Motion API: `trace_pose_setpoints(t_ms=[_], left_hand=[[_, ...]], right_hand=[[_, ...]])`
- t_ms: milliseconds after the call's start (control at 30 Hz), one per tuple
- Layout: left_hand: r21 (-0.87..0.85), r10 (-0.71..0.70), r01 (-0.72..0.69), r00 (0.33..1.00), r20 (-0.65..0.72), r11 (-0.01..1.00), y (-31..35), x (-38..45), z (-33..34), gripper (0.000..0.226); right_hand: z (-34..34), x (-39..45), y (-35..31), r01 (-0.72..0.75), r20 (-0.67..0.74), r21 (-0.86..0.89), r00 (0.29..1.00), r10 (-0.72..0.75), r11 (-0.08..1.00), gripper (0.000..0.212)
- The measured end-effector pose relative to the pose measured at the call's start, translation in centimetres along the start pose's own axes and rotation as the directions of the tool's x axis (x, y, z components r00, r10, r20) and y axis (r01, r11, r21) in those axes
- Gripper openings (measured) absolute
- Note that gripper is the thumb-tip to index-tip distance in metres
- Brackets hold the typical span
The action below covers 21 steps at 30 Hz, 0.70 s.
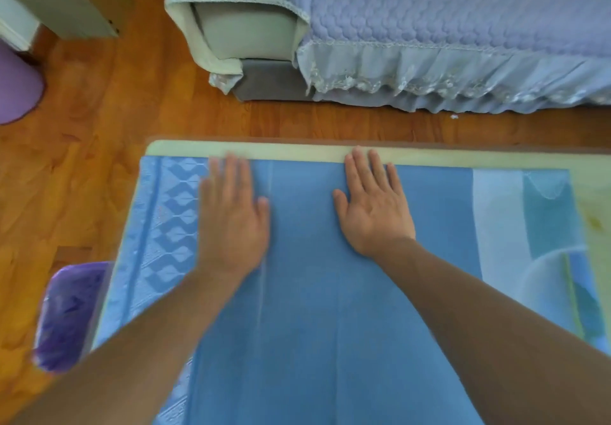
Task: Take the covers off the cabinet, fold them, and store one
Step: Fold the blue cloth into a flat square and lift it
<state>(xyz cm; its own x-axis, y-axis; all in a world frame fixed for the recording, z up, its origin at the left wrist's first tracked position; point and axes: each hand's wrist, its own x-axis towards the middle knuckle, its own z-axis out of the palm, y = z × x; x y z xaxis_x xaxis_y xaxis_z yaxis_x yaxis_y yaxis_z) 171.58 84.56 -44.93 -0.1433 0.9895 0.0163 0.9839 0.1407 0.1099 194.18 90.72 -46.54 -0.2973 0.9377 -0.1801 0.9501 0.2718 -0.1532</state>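
Observation:
A plain blue cover (307, 292) lies flat on a low table (297, 152) with a pale rim. Under it, a lighter blue cover with a woven diamond pattern (172, 226) shows along the left side. My left hand (231, 223) rests flat on the blue cover near its left edge, fingers spread and slightly blurred. My right hand (373, 206) also presses flat on the cover, its fingertips at the far edge by the table rim. Neither hand grips anything.
A sofa (244, 31) with a quilted lilac cover (463, 27) and lace frill stands beyond the table on the wooden floor (99, 127). A purple-lined bin (69, 315) sits left of the table. A printed mat (545, 242) shows at right.

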Motion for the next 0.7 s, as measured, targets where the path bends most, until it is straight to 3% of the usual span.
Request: trace_pose_setpoints(t_ms=[67,267,367,500,633,700], left_hand=[[-0.027,0.179,-0.177,0.982,0.063,0.984,5.2,-1.7,1.7,0.063],[0.06,0.143,-0.153,0.98,0.139,0.986,7.2,-2.3,3.1,0.071],[0.06,0.142,-0.152,0.979,0.143,0.987,7.7,-2.5,3.2,0.073],[0.067,0.132,-0.141,0.982,0.132,0.988,8.2,-2.4,3.2,0.074],[0.062,0.127,-0.137,0.981,0.146,0.989,8.5,-2.2,3.2,0.074],[0.057,0.117,-0.126,0.984,0.134,0.99,8.6,-2.1,3.2,0.074]], right_hand=[[-0.2,0.1,0.0,0.001,-0.01,0.027,1.0,-0.001,1.0,0.066],[-0.6,-1.0,4.8,0.085,0.007,0.047,0.996,-0.085,0.995,0.068],[-1.5,-3.3,15.6,-0.125,0.005,0.0,0.992,0.125,0.992,0.072],[-3.6,-7.0,27.7,-0.395,0.018,-0.06,0.918,0.397,0.917,0.078],[-3.9,-7.0,23.8,-0.427,-0.131,-0.082,0.9,0.415,0.901,0.075],[-2.1,-9.0,19.3,-0.21,-0.148,-0.013,0.967,0.205,0.978,0.071]])
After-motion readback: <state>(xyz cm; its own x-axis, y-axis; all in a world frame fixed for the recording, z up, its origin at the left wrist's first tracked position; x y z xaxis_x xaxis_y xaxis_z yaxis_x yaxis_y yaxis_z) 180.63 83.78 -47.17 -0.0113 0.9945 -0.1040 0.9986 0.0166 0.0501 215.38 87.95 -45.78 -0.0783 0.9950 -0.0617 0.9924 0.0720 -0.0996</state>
